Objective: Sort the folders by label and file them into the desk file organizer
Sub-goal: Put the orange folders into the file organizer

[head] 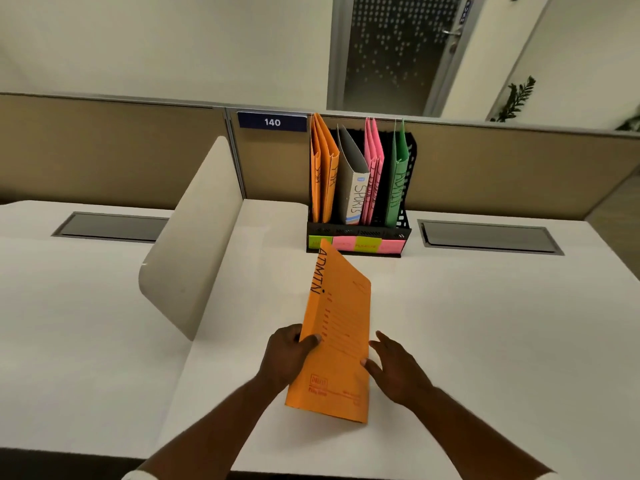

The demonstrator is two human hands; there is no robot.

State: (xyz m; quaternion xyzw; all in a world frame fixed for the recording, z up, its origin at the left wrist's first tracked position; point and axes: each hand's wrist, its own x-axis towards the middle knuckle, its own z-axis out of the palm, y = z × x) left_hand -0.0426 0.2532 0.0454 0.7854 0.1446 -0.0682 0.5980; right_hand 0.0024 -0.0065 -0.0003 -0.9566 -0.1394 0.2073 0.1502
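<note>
left hand [287,355]: grips orange folder's [337,341] left edge
orange folder: marked ADMIN, held tilted above desk [485,323], near organizer [360,233]
organizer: black, back of desk, coloured folders [325,174] upright inside
right hand [394,368]: relaxed, fingers spread, thumb at folder's right edge

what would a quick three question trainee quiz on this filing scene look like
1. True or false: the held orange folder is labelled SPORTS.
2. Which colour is the folder furthest right in the file organizer? A pink, B green, C grey.
3. Fill in: the ___ hand grips the orange folder's spine edge.
Key: 1 false, it reads ADMIN. 2 B, the green folder. 3 left hand.
</note>
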